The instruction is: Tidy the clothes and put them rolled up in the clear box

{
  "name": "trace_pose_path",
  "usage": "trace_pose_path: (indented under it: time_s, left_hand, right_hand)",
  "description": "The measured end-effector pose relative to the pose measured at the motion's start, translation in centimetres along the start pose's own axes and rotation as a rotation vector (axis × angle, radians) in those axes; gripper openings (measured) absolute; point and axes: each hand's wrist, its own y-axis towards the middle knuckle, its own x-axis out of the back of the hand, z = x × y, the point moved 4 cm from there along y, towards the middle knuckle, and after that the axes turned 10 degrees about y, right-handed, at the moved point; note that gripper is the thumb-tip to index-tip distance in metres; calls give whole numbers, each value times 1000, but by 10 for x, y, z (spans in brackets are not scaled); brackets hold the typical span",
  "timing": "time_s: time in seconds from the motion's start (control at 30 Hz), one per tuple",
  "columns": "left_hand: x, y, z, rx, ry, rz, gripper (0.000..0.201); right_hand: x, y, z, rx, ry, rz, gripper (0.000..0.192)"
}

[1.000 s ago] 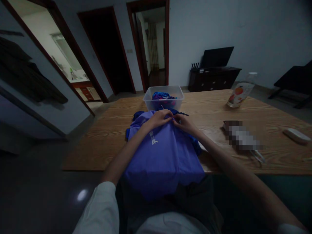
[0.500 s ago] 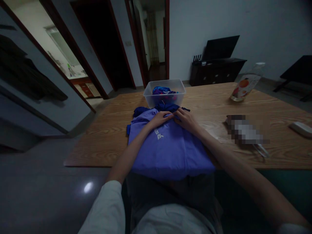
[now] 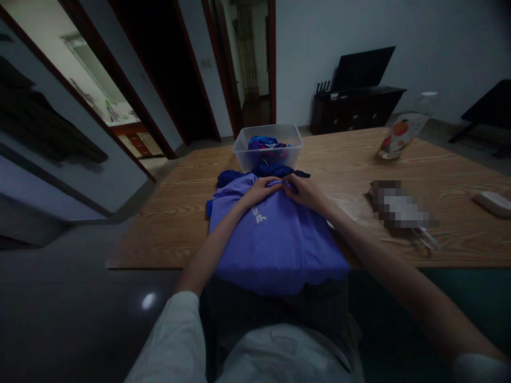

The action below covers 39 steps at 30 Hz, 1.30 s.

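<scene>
A purple garment (image 3: 271,244) with white characters on its chest lies spread on the table, its lower edge hanging over the front toward my lap. Both hands meet at its upper edge. My left hand (image 3: 264,190) lies on the cloth, with its fingers closed on the fold there. Close beside it, my right hand (image 3: 304,190) pinches the same edge between thumb and fingers. What lies right under the fingertips is hidden. Darker blue cloth (image 3: 231,178) shows behind and beneath the purple garment.
A clear plastic bin (image 3: 243,155) holding patterned blue cloth (image 3: 265,143) stands just behind the garment. To the right are a labelled bottle (image 3: 403,133), a blurred-out item (image 3: 401,207) and a white object (image 3: 493,204). The wooden table's front edge (image 3: 151,266) runs before me.
The view has tilted slightly, so everything sits a little higher. Both hands stay at the garment's upper edge, and the right fingers have shifted slightly on the cloth.
</scene>
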Motion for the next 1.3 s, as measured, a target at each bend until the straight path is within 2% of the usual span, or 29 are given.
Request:
trace_pose_path:
  time_s: [0.17,0.33,0.53,0.83,1.3]
  left_hand:
    - [12,-3,-1,112,-108,71,40]
    - [10,-2,0,107,-106,106,38]
    - [9,-2,8,135,-158,182,37]
    - [10,-2,8,121,-167,170,31]
    - [12,-4,3,58,-43,166,41]
  right_hand:
    - [-6,-2,3,26,22,-65,22]
    - [-10,-5,5,53,-45,-67,19]
    - [-14,-6,10,40,-13,-43,20]
    - [-19,-6,9,18,11,-27,22]
    - [-17,-6,9,10,53,-28,19]
